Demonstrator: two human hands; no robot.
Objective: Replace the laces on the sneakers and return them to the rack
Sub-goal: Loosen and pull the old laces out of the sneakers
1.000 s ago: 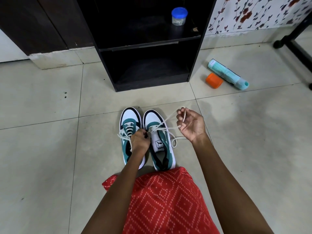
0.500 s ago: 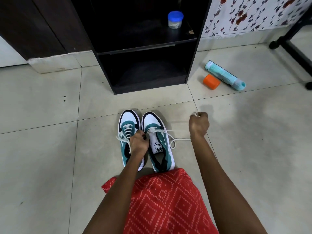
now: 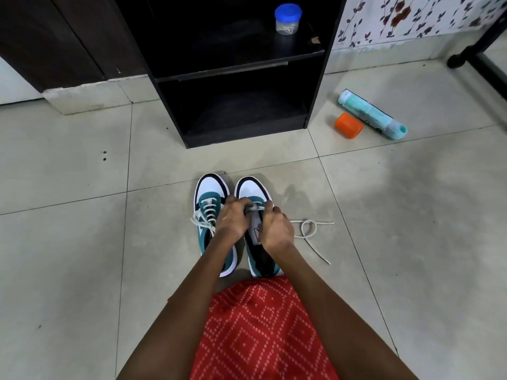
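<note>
Rack: black, open-fronted, two shelves. The lower shelf faces the shoes, so it is a short push to put them back.
Left sneaker: on the floor in front of the rack, toe towards it. It is laced up the front, with its ends spilling off the side away from its mate. It looks finished bar the tying.
Left hand: in front of the rack, reaching across over the other shoe. Its fingers are curled narrow and pinch the lace, probably to hold the crossing flat.
Right sneaker: just beside its mate, also toe to the rack. Only the rows nearest the toe are threaded, and the tongue is bare behind them.
Right hand: over the same shoe, fingers curled onto the lace from the other side. It seems to be snugging that row or feeding the next eyelet.
Free end: trails from the right shoe and lies slack in a loose loop on the floor, before the rack's right corner. It is spare length for the remaining eyelets, and it could knot if pulled.
Jar: blue-lidded, on the rack's upper shelf.
Cap, bottle: on the floor just right of the rack, and idle.
</note>
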